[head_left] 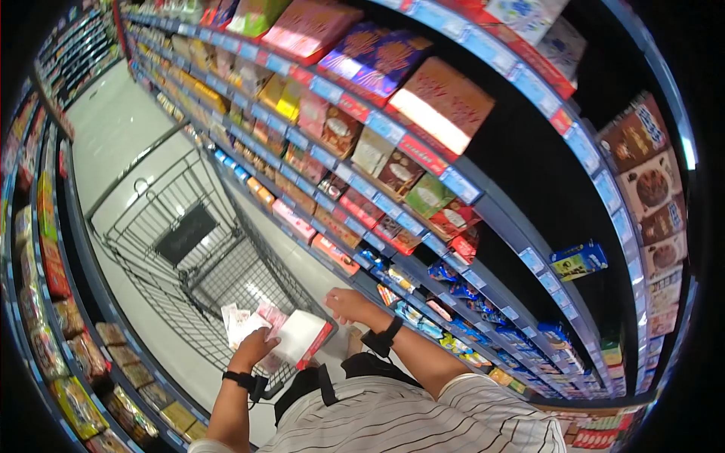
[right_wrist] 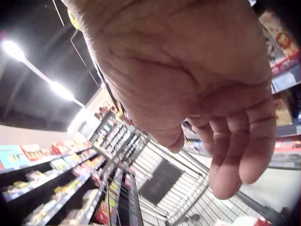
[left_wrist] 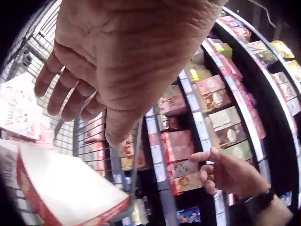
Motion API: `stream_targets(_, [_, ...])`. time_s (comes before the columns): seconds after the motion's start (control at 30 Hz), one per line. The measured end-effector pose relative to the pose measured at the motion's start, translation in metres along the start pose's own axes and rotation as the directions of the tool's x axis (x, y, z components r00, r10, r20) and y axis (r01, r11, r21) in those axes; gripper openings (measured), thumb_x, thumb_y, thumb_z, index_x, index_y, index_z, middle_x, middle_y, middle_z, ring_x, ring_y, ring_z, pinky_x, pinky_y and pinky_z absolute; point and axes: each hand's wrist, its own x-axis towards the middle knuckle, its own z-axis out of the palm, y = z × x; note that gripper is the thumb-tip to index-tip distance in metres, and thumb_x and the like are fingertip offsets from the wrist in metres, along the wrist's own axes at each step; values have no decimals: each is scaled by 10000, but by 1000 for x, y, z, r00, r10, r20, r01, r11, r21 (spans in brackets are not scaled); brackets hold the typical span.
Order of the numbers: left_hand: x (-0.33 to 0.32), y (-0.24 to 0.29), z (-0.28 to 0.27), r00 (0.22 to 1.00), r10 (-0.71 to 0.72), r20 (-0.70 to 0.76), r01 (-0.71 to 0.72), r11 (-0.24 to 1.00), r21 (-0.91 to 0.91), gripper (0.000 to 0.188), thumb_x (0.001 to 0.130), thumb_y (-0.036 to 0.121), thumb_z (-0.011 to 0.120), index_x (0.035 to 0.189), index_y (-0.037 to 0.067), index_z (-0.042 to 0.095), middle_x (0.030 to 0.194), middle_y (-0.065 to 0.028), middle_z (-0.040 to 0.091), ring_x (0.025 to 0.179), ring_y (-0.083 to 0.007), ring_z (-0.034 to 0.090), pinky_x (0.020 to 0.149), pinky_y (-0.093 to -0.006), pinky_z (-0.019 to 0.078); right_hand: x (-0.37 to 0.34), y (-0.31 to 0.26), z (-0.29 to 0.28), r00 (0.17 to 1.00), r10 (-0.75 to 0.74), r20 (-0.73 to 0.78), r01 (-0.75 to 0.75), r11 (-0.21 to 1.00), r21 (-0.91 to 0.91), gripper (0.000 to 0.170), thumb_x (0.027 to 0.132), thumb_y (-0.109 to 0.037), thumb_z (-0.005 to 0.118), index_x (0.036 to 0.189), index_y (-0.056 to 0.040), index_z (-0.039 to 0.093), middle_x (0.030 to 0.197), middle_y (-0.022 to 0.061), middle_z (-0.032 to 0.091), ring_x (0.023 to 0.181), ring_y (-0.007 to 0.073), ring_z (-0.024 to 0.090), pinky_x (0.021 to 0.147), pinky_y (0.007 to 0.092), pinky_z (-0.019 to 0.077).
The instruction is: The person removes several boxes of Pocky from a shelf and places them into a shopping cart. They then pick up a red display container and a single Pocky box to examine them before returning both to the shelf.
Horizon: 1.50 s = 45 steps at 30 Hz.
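Observation:
A white box with red edges lies in the near end of the cart, beside pink and white packets. My left hand is over these items in the head view; in the left wrist view its loosely bent fingers hold nothing, with the white box below it. Whether it touches a packet, I cannot tell. To the right of the box, my right hand hovers by the cart's side, fingers loosely bent and nothing in them; the right wrist view shows its palm.
The wire cart stretches ahead along the aisle floor. Shelves of boxed snacks rise close on the right, and a lower shelf of bagged goods runs along the left. A blue packet sits on a right-hand shelf.

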Motion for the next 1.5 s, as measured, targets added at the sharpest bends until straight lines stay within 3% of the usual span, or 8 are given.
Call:
stream_targets(0.13, [-20, 99, -56, 987, 106, -125, -128, 974, -188, 566, 953, 381, 667, 1293, -66, 591, 1141, -279, 687, 1108, -338, 672, 947, -391, 517, -42, -29, -77, 959, -229, -170, 273, 908, 318, 359, 1026, -359, 550, 1241, -75, 600, 874, 54, 690, 647, 124, 656, 533, 265, 515])
stream_targets(0.27, [-12, 195, -91, 890, 238, -390, -355, 897, -264, 498, 987, 317, 646, 1300, -63, 576, 1185, -189, 681, 1078, -260, 661, 950, -353, 512, -117, -66, -167, 710, -465, -529, 674, 666, 320, 328, 1015, -232, 583, 1271, -27, 568, 938, 82, 669, 712, 127, 639, 566, 253, 510])
stream_targets(0.57, [63, 412, -117, 670, 492, -556, -709, 647, -281, 520, 1040, 405, 550, 1338, -21, 537, 1232, -131, 639, 1107, -199, 639, 871, -330, 530, -143, -73, -284, 336, -348, -875, 881, 444, 162, 455, 953, -235, 632, 1289, 57, 538, 985, 112, 677, 818, 161, 661, 734, 288, 534])
stream_targets(0.73, [102, 488, -127, 774, 352, -527, -623, 571, -534, 691, 974, 550, 586, 1362, -12, 478, 1148, -147, 626, 1003, -225, 667, 788, -384, 560, -112, -64, -353, 469, -232, -852, 576, 812, 96, 637, 908, -271, 682, 1416, 57, 480, 1267, 193, 607, 1134, 218, 599, 939, 338, 480])
stream_targets(0.8, [123, 504, -132, 826, 283, -487, -550, 589, -592, 746, 945, 595, 598, 1372, -1, 458, 1103, -146, 617, 922, -234, 683, 736, -400, 563, -86, -71, -358, 288, -192, -938, 722, 687, 81, 682, 902, -270, 684, 1458, 46, 445, 1405, 211, 545, 1270, 249, 546, 1039, 355, 437])
stream_targets(1.0, [141, 530, -132, 872, 240, -427, -462, 691, -556, 754, 898, 590, 649, 1294, -31, 490, 997, -116, 592, 795, -249, 695, 656, -409, 546, -42, -77, -392, 255, -210, -944, 658, 753, 10, 753, 868, -314, 622, 1494, 24, 376, 1543, 275, 407, 1438, 385, 405, 1162, 412, 363])
stream_targets(1.2, [154, 531, -125, 856, 219, -468, -486, 648, -587, 670, 885, 507, 698, 1159, -87, 555, 953, -164, 616, 654, -259, 694, 552, -419, 560, -34, -95, -409, 354, -252, -901, 621, 783, 25, 585, 866, -331, 611, 1333, 16, 549, 1330, 300, 595, 1266, 417, 570, 1032, 463, 467])
stream_targets(1.5, [155, 527, -123, 861, 262, -435, -501, 579, -644, 634, 912, 456, 701, 1206, -71, 507, 1032, -195, 592, 760, -264, 720, 634, -396, 607, -43, -95, -424, 295, -305, -906, 510, 852, -121, 399, 927, -328, 531, 1123, -14, 679, 1178, 208, 681, 1092, 339, 647, 889, 426, 494])
